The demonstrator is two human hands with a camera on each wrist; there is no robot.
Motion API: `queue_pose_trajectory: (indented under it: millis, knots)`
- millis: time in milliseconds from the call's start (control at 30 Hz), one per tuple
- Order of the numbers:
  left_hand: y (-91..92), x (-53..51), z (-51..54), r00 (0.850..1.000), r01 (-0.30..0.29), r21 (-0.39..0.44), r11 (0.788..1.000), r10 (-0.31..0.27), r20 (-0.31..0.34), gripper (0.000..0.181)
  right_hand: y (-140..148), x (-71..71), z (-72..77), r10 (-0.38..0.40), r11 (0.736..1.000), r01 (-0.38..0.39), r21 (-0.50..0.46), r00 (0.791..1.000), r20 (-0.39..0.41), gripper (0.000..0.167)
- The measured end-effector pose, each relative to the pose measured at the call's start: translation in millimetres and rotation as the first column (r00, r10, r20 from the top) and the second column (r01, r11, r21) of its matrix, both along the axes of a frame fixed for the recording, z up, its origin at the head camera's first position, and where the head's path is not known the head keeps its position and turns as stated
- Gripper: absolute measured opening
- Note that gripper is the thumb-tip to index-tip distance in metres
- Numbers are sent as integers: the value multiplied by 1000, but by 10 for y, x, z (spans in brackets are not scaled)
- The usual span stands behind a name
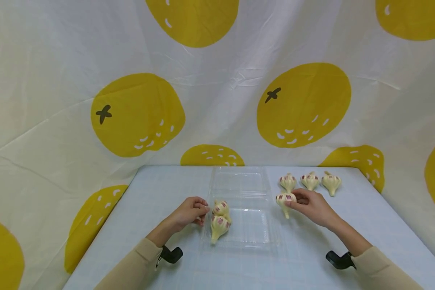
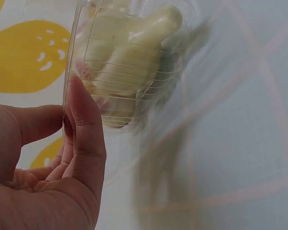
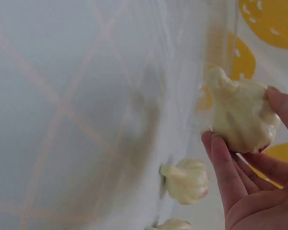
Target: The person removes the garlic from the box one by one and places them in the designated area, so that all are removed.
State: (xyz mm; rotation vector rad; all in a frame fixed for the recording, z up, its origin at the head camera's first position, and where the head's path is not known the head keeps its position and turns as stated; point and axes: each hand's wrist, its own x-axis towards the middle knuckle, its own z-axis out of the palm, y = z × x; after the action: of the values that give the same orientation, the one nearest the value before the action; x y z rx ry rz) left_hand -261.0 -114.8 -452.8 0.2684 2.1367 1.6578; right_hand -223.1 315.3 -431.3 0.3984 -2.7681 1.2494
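Note:
My left hand pinches the left rim of a clear plastic clamshell box between thumb and fingers, as the left wrist view shows. Inside the box's left side sit garlic bulbs with purple streaks: a front garlic bulb and a rear garlic bulb, touching; whether another lies beneath, I cannot tell. In my right hand is another garlic bulb, gripped by thumb and fingertips, stem pointing away from the palm. It is held just right of the box, above the table.
Behind the right hand, three more garlic bulbs stand in a row: a left bulb, a middle bulb and a right bulb. The box's open lid lies toward the back. A fruit-print curtain hangs behind the table.

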Motion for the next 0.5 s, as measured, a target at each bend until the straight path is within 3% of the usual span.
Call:
queue_pose_trajectory:
  millis: [500]
  knots:
    - [-18,-22,-34,1000,13,12,1000,-13,2,24,163,-91,-195,-86,990,78,118,994,64,52]
